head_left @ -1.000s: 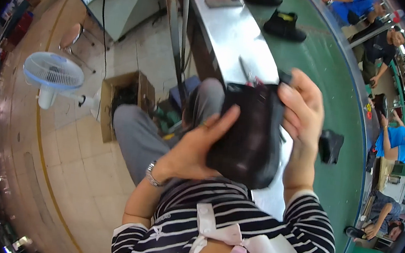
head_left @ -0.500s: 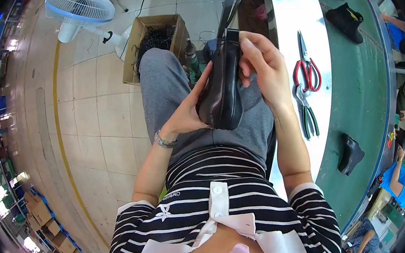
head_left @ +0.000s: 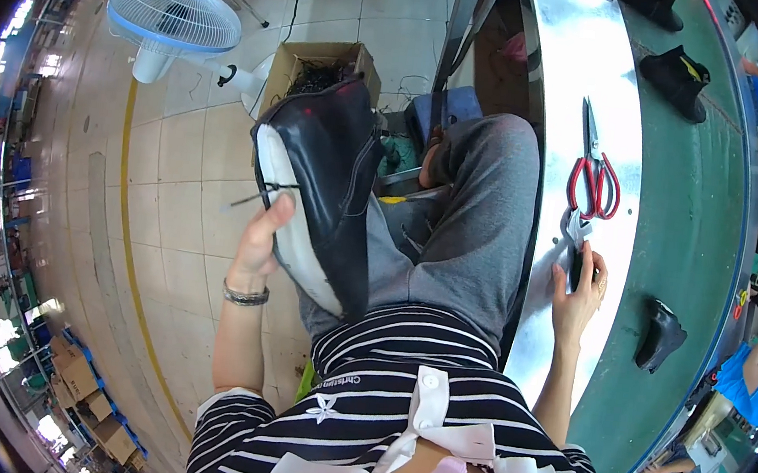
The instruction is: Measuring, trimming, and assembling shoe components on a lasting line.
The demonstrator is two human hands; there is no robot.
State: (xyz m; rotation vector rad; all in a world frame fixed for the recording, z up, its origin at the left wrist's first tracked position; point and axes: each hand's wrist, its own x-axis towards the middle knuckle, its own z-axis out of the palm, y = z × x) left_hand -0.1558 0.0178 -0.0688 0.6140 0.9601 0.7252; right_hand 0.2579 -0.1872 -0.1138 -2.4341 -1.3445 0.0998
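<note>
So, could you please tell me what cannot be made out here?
All in the head view:
Left hand: fingers behind the black ankle boot.
Pliers: handles mostly covered by the right hand.
Cardboard box: front mostly behind the same boot.
Uppermost boot at right: cut off by the top edge.

Metal bench top (head_left: 577, 36), on it red-handled scissors (head_left: 594, 156), pliers (head_left: 576, 223)

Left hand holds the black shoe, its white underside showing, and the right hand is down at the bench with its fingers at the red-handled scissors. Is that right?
Not quite: the right hand has its fingers at the pliers, not the scissors, as the head view shows. The left hand does hold the shoe, white underside showing.
</note>
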